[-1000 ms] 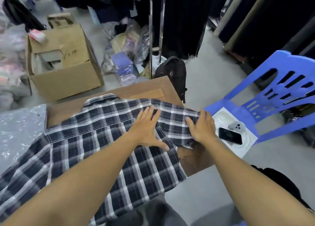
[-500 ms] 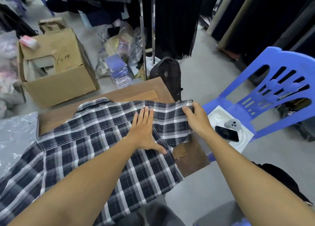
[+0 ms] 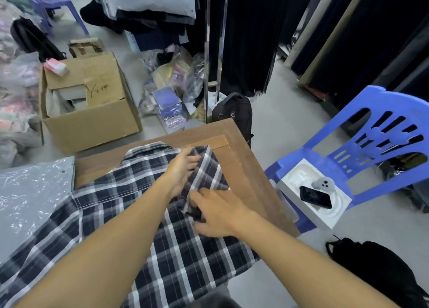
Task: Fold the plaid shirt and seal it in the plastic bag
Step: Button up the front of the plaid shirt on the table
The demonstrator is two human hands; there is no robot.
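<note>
A dark blue and white plaid shirt (image 3: pixel 130 217) lies spread on a small wooden table (image 3: pixel 250 180), its lower part hanging off the near edge. Its right sleeve is folded inward over the body. My left hand (image 3: pixel 180 170) rests on the shirt near the collar, fingers curled around the folded sleeve cloth. My right hand (image 3: pixel 218 212) lies fingers spread on the fold just below it, pressing the cloth down. A clear plastic bag (image 3: pixel 30 191) lies flat at the table's left side, beside the shirt.
A blue plastic chair (image 3: pixel 362 149) stands right of the table, holding a white tray (image 3: pixel 301 189) with a phone (image 3: pixel 315 196). An open cardboard box (image 3: pixel 88 107), a black backpack (image 3: pixel 234 112) and bagged goods sit on the floor behind. Another black bag (image 3: pixel 380 268) lies at lower right.
The right sleeve, stretched out toward the table's right edge before, has been brought inward over the shirt body. Both hands moved left with it, the right hand now pressing the fold.
</note>
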